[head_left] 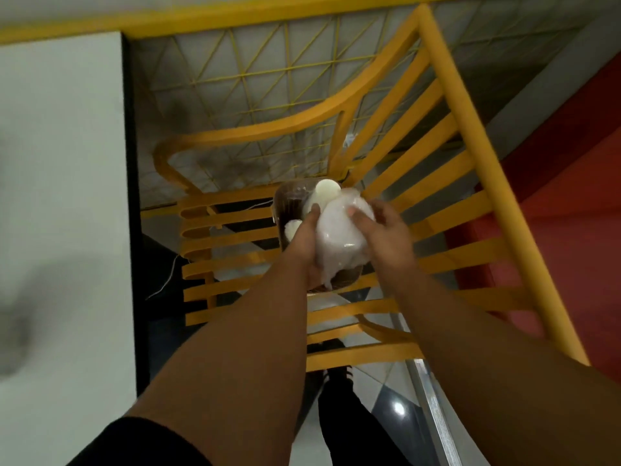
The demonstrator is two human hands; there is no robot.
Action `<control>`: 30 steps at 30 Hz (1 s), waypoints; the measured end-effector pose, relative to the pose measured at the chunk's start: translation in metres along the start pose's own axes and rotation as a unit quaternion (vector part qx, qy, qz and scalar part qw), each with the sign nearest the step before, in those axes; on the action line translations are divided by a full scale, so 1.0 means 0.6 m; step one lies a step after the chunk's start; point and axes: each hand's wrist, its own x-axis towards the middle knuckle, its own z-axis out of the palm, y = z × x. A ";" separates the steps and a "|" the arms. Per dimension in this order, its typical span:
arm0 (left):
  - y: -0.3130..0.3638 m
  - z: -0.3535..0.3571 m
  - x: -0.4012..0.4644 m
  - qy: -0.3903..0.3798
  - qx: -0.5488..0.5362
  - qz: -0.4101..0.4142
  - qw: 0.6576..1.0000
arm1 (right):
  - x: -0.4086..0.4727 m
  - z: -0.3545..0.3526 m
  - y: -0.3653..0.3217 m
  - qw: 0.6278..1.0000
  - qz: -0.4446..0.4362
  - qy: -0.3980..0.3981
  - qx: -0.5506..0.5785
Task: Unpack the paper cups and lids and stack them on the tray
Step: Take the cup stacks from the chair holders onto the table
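Note:
Over a yellow slatted chair I hold a clear plastic-wrapped bundle (339, 237) of whitish lids and cups, with a brown stack (292, 203) showing at its far left. My left hand (307, 240) grips the bundle from the left side, thumb on top. My right hand (376, 230) holds its right side, fingers curled over the white wrap. A white cup bottom (326, 190) pokes out at the far end. No tray is in view. The picture is motion-blurred.
The yellow chair (437, 203) with slatted seat and back fills the middle. A white table surface (60, 196) with a dark edge lies at the left. A red wall (571, 196) is at the right. Tiled floor and my dark trouser legs (346, 415) are below.

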 end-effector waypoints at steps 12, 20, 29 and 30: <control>0.002 -0.085 -0.383 -0.103 0.056 0.135 0.984 | -0.276 0.090 -0.146 0.967 0.044 -0.140 0.210; -0.040 -0.299 -0.545 -0.047 0.055 0.157 0.985 | -0.500 0.234 -0.089 0.945 0.031 -0.218 0.242; -0.032 -0.526 -0.585 0.080 0.093 0.169 0.978 | -0.582 0.443 -0.018 0.932 0.028 -0.307 0.190; -0.031 -0.540 -0.585 0.081 0.102 0.174 0.976 | -0.588 0.456 -0.013 0.933 0.019 -0.309 0.183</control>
